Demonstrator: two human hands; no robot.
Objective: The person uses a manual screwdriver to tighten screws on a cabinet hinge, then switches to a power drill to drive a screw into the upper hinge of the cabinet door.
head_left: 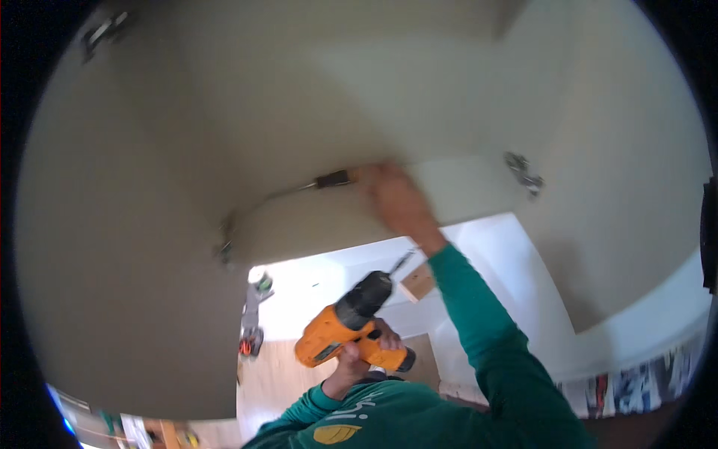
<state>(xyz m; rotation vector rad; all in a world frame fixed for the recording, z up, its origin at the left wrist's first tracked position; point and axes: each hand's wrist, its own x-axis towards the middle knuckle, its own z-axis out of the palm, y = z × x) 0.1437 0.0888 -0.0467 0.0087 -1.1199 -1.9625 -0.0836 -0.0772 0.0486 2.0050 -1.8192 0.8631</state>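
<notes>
My left hand is wrapped around the handle of an orange and black cordless drill, low in front of my body. A thin bit sticks out of the drill's chuck, angled up to the right. My right hand reaches up inside a pale cabinet and is closed on a screwdriver with a dark handle. Its shaft points left, toward a metal hinge on the left side panel; the tip is blurred, and I cannot tell whether it touches the hinge.
Other metal hinges sit on the right panel and at the upper left. Below the cabinet, a wooden block rests by a white surface. Several small tools lie at the left, above a light wooden floor.
</notes>
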